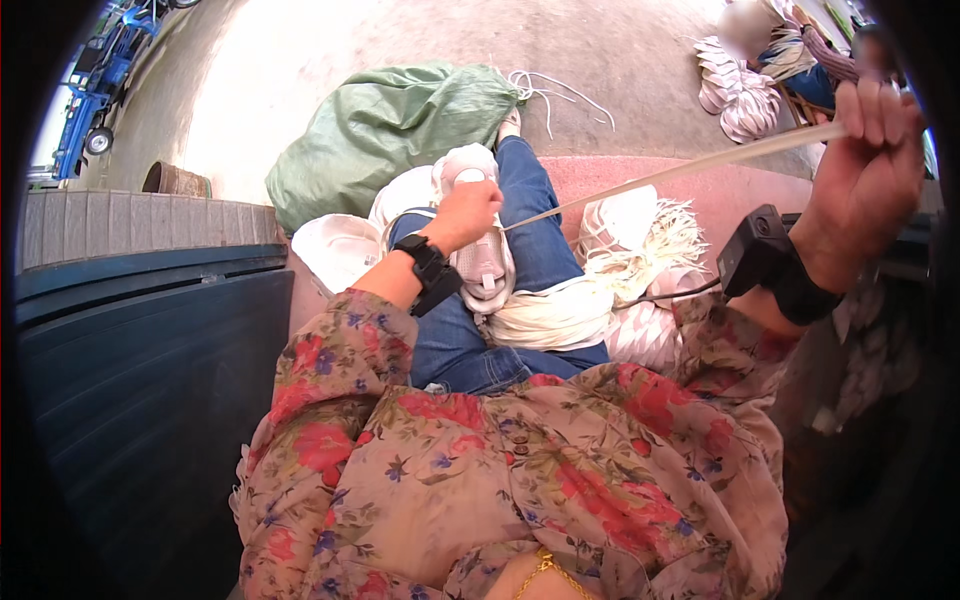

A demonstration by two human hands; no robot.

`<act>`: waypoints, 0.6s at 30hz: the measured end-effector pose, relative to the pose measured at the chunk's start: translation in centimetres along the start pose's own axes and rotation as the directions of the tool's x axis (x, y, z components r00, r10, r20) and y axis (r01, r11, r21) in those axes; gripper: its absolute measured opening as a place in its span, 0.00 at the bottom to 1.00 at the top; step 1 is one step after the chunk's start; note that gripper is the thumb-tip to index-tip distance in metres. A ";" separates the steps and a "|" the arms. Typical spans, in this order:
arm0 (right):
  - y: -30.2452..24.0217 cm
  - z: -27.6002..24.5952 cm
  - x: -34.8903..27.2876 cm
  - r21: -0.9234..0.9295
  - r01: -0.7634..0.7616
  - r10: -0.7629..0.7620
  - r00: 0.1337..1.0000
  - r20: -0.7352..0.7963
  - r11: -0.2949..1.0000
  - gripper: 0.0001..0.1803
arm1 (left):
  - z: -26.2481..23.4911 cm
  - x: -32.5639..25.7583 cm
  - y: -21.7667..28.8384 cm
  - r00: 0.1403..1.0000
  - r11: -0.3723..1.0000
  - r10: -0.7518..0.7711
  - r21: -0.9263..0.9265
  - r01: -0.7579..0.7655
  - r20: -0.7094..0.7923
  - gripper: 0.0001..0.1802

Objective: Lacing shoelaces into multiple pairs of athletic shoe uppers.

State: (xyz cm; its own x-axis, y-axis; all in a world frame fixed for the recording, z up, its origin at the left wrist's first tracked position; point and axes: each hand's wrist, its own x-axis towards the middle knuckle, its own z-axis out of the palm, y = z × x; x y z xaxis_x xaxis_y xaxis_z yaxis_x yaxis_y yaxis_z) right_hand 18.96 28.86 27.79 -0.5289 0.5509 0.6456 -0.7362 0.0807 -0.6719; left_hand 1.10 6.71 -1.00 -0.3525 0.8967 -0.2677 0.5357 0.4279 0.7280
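My left hand [465, 213] presses down on a white shoe upper [482, 262] lying on my lap, over blue jeans. A flat white lace [680, 168] runs taut from that shoe up to my right hand [868, 170], which is raised at the upper right and closed around the lace's end. Both wrists carry black bands with small devices. A bundle of white laces [550, 315] rests on my thigh beside the shoe.
More white shoe uppers [335, 250] and loose laces [640, 240] lie around my legs. A stuffed green sack [385, 130] sits ahead on the pale ground. A dark blue panel [140, 350] stands at my left. Another person with stacked white pieces [735, 90] sits at the upper right.
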 end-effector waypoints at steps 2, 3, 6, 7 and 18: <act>2.3 0.2 -2.2 -0.266 -0.098 0.034 0.972 -0.234 0.959 0.14 | -0.6 -1.0 -1.7 0.980 0.952 0.018 0.303 0.043 -0.197 0.09; 4.3 -0.2 -3.4 -0.285 -0.231 0.144 0.944 -0.297 0.930 0.14 | -1.0 -2.1 -2.8 0.984 0.944 -0.054 0.314 0.106 -0.172 0.13; 11.5 -0.3 -8.4 -0.242 -0.674 0.599 0.735 -0.318 0.698 0.10 | -1.3 -4.7 -5.7 0.993 0.944 -0.049 0.319 0.081 -0.107 0.16; 13.0 1.7 -10.5 -0.348 -0.775 0.680 0.630 -0.374 0.527 0.10 | -1.4 -4.9 -5.2 0.995 0.945 -0.052 0.319 0.075 -0.080 0.18; 24.6 7.9 -24.8 -0.617 -0.777 0.982 0.185 -0.031 0.127 0.12 | -3.4 -5.9 -4.8 0.971 0.964 -0.207 -0.195 0.181 -0.119 0.15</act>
State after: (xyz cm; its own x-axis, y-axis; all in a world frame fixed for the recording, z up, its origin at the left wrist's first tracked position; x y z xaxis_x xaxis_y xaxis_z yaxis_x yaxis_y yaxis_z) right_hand 10.70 10.62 -1.90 -0.8081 0.2070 -0.5514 0.5776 0.0950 -0.8108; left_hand -1.96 -1.04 -0.73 -0.5441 0.7690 -0.3356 0.3025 0.5528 0.7764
